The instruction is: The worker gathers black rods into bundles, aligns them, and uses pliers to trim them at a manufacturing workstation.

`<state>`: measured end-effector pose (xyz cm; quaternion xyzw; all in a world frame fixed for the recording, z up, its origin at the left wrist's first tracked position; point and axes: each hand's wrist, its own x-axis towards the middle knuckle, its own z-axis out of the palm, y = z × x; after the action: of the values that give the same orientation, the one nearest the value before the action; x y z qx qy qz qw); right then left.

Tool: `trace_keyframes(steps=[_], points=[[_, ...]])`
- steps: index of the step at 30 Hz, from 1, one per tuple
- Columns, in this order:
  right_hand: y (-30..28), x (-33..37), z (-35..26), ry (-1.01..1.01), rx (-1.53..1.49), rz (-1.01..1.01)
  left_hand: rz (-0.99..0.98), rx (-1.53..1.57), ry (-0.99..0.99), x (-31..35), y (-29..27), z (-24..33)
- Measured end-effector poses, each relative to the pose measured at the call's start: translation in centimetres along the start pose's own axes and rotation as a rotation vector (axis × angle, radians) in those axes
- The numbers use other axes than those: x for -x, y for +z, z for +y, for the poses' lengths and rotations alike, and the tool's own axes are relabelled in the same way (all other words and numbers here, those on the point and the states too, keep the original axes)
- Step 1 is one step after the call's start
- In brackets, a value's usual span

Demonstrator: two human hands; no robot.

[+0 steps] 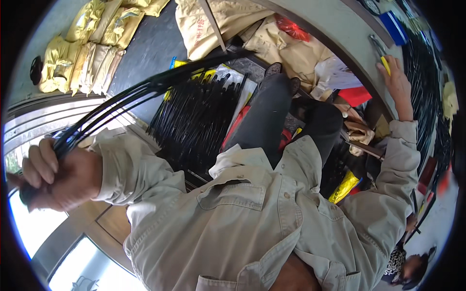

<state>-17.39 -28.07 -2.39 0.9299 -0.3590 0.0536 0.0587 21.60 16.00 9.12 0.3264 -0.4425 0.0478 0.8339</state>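
Raised out at the far left, my left hand (68,179) is closed around one end of a bundle of black cables (141,89). The bundle arcs up and to the right, its other end near my knees. Motion blurs part of that hand. My right hand (399,87) rests at the far right on a grey tabletop (342,34), its fingers wrapped round the yellow handles of pliers (383,58). The metal jaws of the pliers point away from me. Below the held bundle lies a thick pile of black cables (194,114) beside my leg.
Yellowish sacks (92,43) are stacked at the far left. Brown paper sacks (218,29) stand ahead, past my feet. A blue box (393,28) sits on the tabletop, near more black cables (421,82). Another person (405,266) shows at the lower right.
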Motion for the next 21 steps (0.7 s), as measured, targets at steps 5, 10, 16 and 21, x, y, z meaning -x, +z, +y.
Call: trace_keyframes(steps=[5, 10, 16, 21], points=[[-0.5, 1.1, 4.0, 0.021, -0.081, 0.113, -0.048, -0.527, -0.136, 5.8, 0.9, -9.2], [-1.2, 3.9, 6.5, 0.273, 0.214, 0.119, -0.643, -0.807, -0.738, 19.5, -8.9, -24.7], [-2.4, 5.2, 7.7, 0.613, 0.369, 0.155, -1.031, -1.531, -1.080, 29.1, -9.2, -29.7], [-1.1, 3.1, 7.6, 0.789, 0.403, 0.128, -0.974, -1.320, -0.722, 27.0, -4.8, -29.5]])
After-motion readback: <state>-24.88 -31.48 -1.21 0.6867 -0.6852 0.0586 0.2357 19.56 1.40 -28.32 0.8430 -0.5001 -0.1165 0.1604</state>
